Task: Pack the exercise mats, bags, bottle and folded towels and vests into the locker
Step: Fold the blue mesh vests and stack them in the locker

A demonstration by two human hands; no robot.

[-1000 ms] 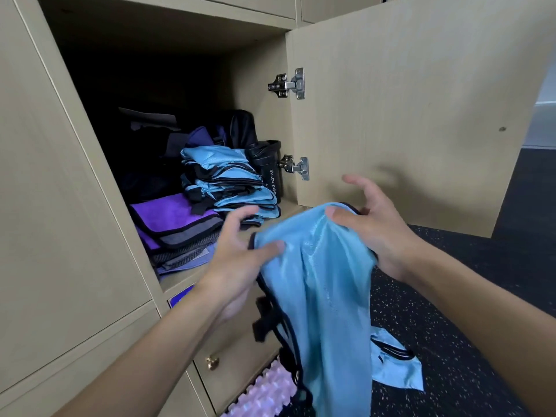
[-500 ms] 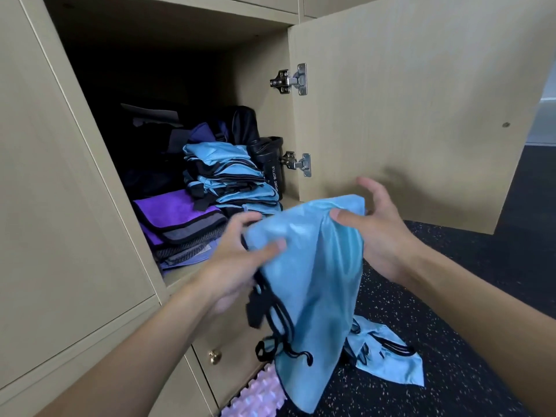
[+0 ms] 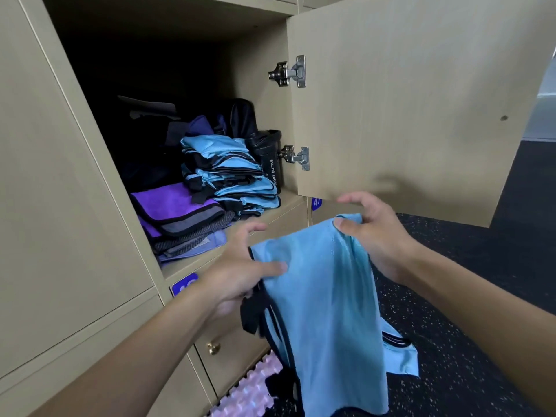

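Presently pinched at its top edge by left hand [image 3: 240,275] and right hand [image 3: 370,233]: blue vest [image 3: 325,311], hanging limp before the open locker [image 3: 264,215]. Light, soft, slippery; best gripped at the corners. Beyond, stacked folded vests [image 3: 231,173], towels [image 3: 180,218], bottle [image 3: 270,158].

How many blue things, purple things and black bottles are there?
Blue vests: 3 (stack, held vest, floor vest)
Purple towels: 1 pile
Black bottles: 1
Total: 5
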